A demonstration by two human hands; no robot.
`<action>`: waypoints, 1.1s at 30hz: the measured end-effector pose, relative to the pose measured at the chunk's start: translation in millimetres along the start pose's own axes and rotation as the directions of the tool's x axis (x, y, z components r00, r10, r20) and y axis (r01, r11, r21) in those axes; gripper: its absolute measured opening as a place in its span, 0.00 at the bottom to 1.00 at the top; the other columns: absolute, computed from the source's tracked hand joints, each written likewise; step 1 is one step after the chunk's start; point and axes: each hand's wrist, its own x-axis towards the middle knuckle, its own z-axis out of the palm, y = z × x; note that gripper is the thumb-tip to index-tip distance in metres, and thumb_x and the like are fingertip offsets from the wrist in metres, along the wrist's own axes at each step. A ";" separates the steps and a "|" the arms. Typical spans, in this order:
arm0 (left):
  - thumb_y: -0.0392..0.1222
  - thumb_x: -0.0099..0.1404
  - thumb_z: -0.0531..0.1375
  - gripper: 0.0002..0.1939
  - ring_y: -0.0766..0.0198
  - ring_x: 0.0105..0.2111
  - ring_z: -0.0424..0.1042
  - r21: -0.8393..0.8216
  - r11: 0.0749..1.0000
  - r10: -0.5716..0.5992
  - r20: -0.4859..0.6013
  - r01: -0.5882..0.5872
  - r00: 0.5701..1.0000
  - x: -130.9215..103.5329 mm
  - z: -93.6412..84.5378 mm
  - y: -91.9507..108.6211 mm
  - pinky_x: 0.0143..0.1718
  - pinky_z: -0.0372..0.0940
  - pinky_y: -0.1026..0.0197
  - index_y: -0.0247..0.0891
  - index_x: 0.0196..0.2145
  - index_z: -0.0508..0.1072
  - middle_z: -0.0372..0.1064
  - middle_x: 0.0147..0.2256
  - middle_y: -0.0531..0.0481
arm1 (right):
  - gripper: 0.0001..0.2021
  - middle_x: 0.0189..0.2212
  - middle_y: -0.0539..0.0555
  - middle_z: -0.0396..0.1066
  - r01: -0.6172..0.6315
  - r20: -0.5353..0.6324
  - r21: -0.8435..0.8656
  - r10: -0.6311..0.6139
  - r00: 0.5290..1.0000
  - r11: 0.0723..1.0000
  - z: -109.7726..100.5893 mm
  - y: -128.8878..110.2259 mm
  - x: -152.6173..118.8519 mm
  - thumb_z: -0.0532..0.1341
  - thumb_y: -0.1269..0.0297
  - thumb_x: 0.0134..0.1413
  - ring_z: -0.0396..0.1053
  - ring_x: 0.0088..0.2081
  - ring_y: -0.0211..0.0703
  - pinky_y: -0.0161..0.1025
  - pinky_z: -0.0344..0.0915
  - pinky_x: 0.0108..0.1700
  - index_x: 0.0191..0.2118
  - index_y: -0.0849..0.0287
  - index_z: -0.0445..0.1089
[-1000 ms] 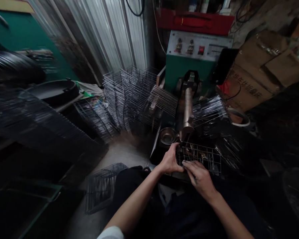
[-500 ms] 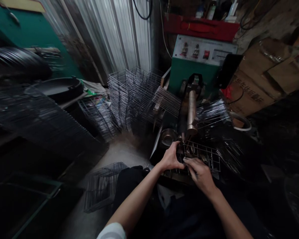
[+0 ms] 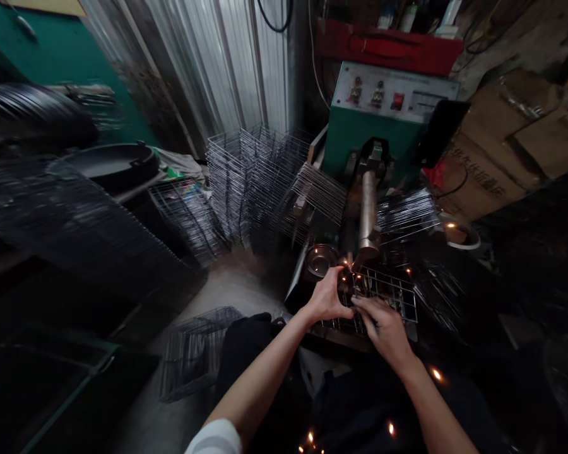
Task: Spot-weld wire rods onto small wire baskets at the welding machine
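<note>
A wire grid (image 3: 397, 293) lies under the electrode of a green spot welder (image 3: 366, 148), its near part covered by my hands. On its left side my left hand (image 3: 327, 297) is closed, thumb toward the right hand and fingertips close to the weld point. My right hand (image 3: 383, 325) pinches the near middle of the grid, palm down. Small orange sparks (image 3: 351, 271) glow at the electrode tip, just above my fingers. A thick metal electrode arm (image 3: 368, 211) reaches down over the grid. A round metal dish (image 3: 320, 260) sits left of the tip.
Stacked wire baskets (image 3: 239, 183) stand left of the welder. Loose metal wires (image 3: 404, 211) lie on its right, beside cardboard boxes (image 3: 497, 139). Another wire basket (image 3: 194, 353) is on the floor by my leg. Several sparks (image 3: 390, 429) fall over my lap.
Sparks have burst from the electrode tip and scattered over the grid and my lap. My hands stay nearly in place on the grid. The view has shifted slightly.
</note>
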 end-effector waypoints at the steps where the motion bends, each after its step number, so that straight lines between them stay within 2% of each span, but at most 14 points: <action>1: 0.44 0.39 0.72 0.54 0.45 0.54 0.69 0.009 1.000 -0.005 -0.006 0.005 1.000 1.9 -1.6 1.1 0.55 0.65 0.47 0.40 0.61 0.55 0.64 0.56 0.41 | 0.16 0.44 0.55 0.78 -0.006 -0.009 0.000 0.006 1.000 1.000 0.4 0.2 1.4 0.54 0.73 0.64 0.75 0.46 0.48 0.46 0.73 0.48 0.50 0.52 0.74; 5: 0.44 0.39 0.72 0.53 0.46 0.54 0.69 0.029 0.999 -0.031 -0.011 0.031 0.999 18.2 -10.1 1.5 0.56 0.64 0.47 0.38 0.61 0.56 0.65 0.56 0.41 | 0.13 0.41 0.56 0.77 -0.025 -0.091 -0.021 0.023 0.996 0.999 5.9 5.1 14.4 0.55 0.71 0.65 0.75 0.43 0.48 0.46 0.71 0.47 0.49 0.55 0.73; 9: 0.45 0.40 0.72 0.51 0.44 0.55 0.69 0.047 0.999 -0.010 -0.002 0.010 1.000 32.5 -15.7 -1.4 0.56 0.65 0.46 0.34 0.60 0.58 0.65 0.56 0.37 | 0.07 0.38 0.56 0.75 -0.100 -0.138 -0.028 0.095 0.986 0.995 11.8 10.4 27.6 0.57 0.67 0.64 0.73 0.41 0.48 0.44 0.70 0.46 0.44 0.56 0.72; 15: 0.45 0.41 0.71 0.51 0.42 0.53 0.70 0.095 0.995 -0.021 -0.016 0.022 1.000 28.0 -16.4 -0.1 0.54 0.66 0.45 0.35 0.61 0.57 0.65 0.56 0.37 | 0.06 0.39 0.56 0.74 -0.127 -0.178 -0.013 0.123 0.976 0.992 9.7 6.1 24.9 0.56 0.64 0.66 0.72 0.43 0.48 0.45 0.68 0.47 0.44 0.55 0.70; 20: 0.49 0.41 0.72 0.51 0.44 0.54 0.69 0.166 0.985 -0.039 -0.041 0.045 0.998 34.7 -20.9 -4.3 0.55 0.65 0.47 0.38 0.61 0.57 0.65 0.57 0.40 | 0.08 0.38 0.57 0.72 -0.160 -0.244 -0.126 0.126 0.961 0.979 9.8 12.3 29.0 0.59 0.57 0.65 0.70 0.43 0.52 0.47 0.67 0.46 0.42 0.56 0.68; 23: 0.52 0.41 0.72 0.51 0.45 0.55 0.69 0.152 0.987 -0.054 -0.019 0.056 0.998 46.7 -24.5 -10.2 0.56 0.64 0.47 0.38 0.60 0.58 0.67 0.56 0.41 | 0.11 0.35 0.57 0.72 -0.176 -0.224 -0.184 0.133 0.966 0.967 10.1 25.6 37.7 0.59 0.54 0.64 0.69 0.40 0.52 0.48 0.66 0.44 0.39 0.57 0.69; 27: 0.52 0.39 0.73 0.52 0.44 0.56 0.68 0.170 0.985 -0.038 0.006 0.036 0.999 59.8 -28.0 -13.7 0.56 0.64 0.46 0.38 0.59 0.59 0.66 0.56 0.40 | 0.09 0.34 0.56 0.73 -0.155 -0.166 -0.168 0.127 0.978 0.973 7.1 40.4 45.4 0.58 0.58 0.64 0.70 0.37 0.49 0.44 0.66 0.42 0.37 0.56 0.70; 33: 0.52 0.38 0.73 0.52 0.44 0.54 0.70 0.181 0.983 -0.024 0.008 0.022 1.000 67.3 -31.7 -13.7 0.55 0.65 0.47 0.36 0.59 0.59 0.67 0.55 0.40 | 0.08 0.32 0.54 0.74 -0.165 -0.191 -0.132 0.138 0.972 0.977 5.7 43.7 50.5 0.60 0.59 0.63 0.72 0.36 0.48 0.42 0.66 0.41 0.35 0.57 0.70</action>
